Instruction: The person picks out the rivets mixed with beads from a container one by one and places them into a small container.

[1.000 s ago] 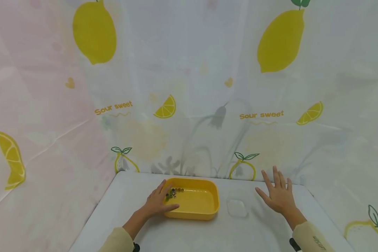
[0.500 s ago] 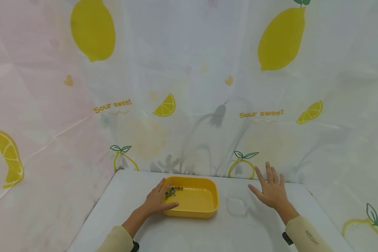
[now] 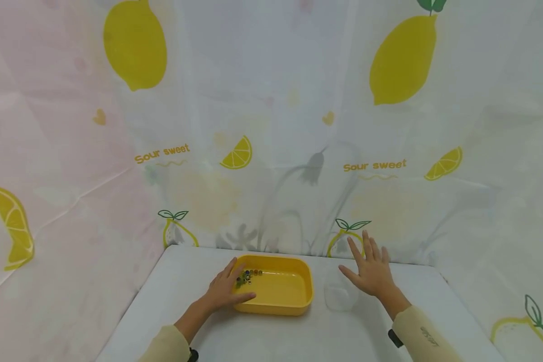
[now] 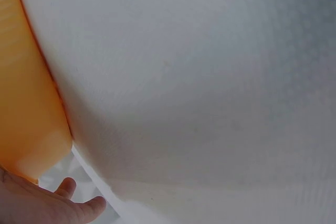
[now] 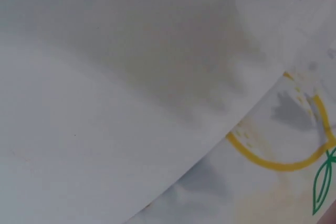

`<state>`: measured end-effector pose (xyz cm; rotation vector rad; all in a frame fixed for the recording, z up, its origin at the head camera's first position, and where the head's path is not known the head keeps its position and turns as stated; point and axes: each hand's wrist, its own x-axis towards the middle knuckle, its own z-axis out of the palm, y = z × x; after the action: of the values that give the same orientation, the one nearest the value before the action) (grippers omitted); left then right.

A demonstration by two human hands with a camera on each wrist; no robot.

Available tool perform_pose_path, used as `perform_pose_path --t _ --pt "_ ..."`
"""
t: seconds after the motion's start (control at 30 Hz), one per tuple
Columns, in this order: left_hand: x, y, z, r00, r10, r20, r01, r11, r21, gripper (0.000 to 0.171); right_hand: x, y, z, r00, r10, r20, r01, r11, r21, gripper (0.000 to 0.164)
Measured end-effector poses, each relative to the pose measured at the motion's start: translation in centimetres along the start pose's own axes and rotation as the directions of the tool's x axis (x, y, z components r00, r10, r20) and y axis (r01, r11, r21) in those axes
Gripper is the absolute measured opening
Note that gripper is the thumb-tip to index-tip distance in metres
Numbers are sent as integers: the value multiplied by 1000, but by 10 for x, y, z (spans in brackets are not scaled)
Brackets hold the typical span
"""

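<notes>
A yellow rectangular tray (image 3: 294, 289) sits on the white table, with several small glass marbles (image 3: 253, 273) gathered in its left end. My left hand (image 3: 223, 291) is at that end, its fingers spread and the thumb reaching over the near left corner. In the left wrist view some fingertips (image 4: 67, 187) stick out beyond the tray's orange-looking side (image 4: 29, 87). To the tray's right lies a clear, squarish, dish-like thing (image 3: 338, 297), hard to make out. Above and right of it my right hand (image 3: 373, 274) hovers with fingers spread, holding nothing.
The white table (image 3: 271, 337) ends at the back against a curtain (image 3: 289, 125) printed with lemons. Curtain also closes in both sides. A hand's shadow (image 5: 194, 77) falls on the table in the right wrist view.
My right hand has moved left through the air, from right of the clear dish to just beside and above it. My left hand and the tray stay in place.
</notes>
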<state>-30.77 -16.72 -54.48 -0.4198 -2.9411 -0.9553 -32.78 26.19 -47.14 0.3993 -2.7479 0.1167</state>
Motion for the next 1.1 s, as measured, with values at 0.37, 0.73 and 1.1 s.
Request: perform_pose_path --t 0.37,0.73,1.1 --pt "0 -1 0 1000 13 -7 -13 1000 2 99 12 -26 -3 998 -34 60 35 999 -25 85" --pt "0 2 -7 1000 12 -6 -12 1000 -9 99 27 -46 1 994 -102 34 104 993 -53 85" --pt "0 0 -1 1000 13 3 -13 1000 -6 99 27 -70 15 989 -127 75 129 991 -22 86"
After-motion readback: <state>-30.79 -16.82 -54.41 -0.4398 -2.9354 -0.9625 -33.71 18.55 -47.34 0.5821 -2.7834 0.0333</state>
